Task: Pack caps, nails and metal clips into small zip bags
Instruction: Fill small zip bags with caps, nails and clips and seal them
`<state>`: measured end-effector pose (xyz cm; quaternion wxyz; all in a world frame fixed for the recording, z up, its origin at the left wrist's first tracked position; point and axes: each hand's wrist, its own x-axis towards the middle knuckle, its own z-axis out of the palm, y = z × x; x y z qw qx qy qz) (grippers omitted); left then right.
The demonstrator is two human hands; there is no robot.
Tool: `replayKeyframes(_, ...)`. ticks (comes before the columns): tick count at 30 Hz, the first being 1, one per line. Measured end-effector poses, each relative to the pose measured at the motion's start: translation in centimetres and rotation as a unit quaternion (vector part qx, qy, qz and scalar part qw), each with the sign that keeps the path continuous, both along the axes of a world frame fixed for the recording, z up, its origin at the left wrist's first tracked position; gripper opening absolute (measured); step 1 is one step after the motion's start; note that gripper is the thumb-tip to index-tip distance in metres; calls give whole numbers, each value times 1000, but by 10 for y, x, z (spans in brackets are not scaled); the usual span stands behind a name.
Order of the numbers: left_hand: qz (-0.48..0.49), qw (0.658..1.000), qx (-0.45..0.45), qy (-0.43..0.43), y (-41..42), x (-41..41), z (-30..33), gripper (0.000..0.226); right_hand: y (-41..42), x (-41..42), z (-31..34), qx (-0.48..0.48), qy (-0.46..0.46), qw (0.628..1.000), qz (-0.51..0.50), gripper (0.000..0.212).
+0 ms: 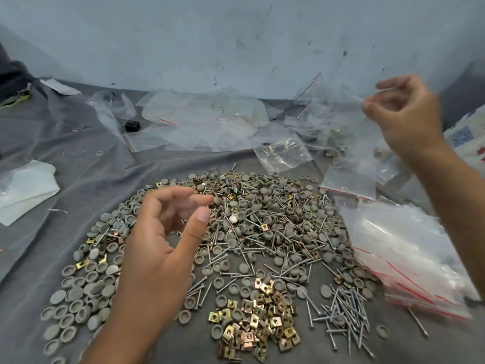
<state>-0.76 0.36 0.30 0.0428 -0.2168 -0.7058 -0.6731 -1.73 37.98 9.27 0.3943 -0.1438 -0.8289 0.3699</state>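
A wide mixed pile (262,219) of grey caps, nails and brass clips lies on a grey cloth (78,166). Nearer me are sorted groups: grey caps (78,298) at the left, metal clips (259,324) in the middle, nails (343,319) at the right. My left hand (162,248) hovers over the pile's left side, fingers loosely curled, thumb and forefinger apart, holding nothing. My right hand (404,114) is raised at the upper right and pinches the top of a clear zip bag (351,158), which hangs blurred below it.
A stack of empty red-lined zip bags (409,258) lies at the right. More clear bags (204,122) are scattered along the pale wall at the back, one crumpled bag (283,152) near the pile. A white cloth (23,190) lies at the left, a small black object (132,125) behind.
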Motion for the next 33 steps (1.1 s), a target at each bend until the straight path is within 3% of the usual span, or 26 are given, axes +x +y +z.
replayKeyframes(4,1,1000,-7,-4,-1,1,1,26,27,22,-18,99,-239,966,0,33)
replayKeyframes(8,4,1000,-6,-11,0,2,1,27,33,86,-59,201,-496,844,36,37)
replayKeyframes(10,6,1000,-13,-7,1,2,1,26,31,122,-79,200,-560,803,34,35)
replayKeyframes(13,5,1000,-19,-7,4,4,-1,29,24,153,-97,169,-530,831,-5,21)
replayKeyframes(16,0,1000,-30,-5,5,7,0,31,17,160,-93,152,-454,876,-61,31)
replayKeyframes(19,-5,999,-39,-6,6,7,-1,31,2,161,-72,113,-357,924,-84,26)
replayKeyframes(23,-26,997,-78,-9,10,10,-5,26,-56,143,-50,-64,-156,986,6,19)
replayKeyframes(28,-100,988,-111,-27,20,20,-5,27,-161,94,-71,-182,-123,961,168,10)
replayKeyframes(33,-59,994,-81,-38,15,11,-5,15,-205,70,-91,-155,-107,960,207,5)
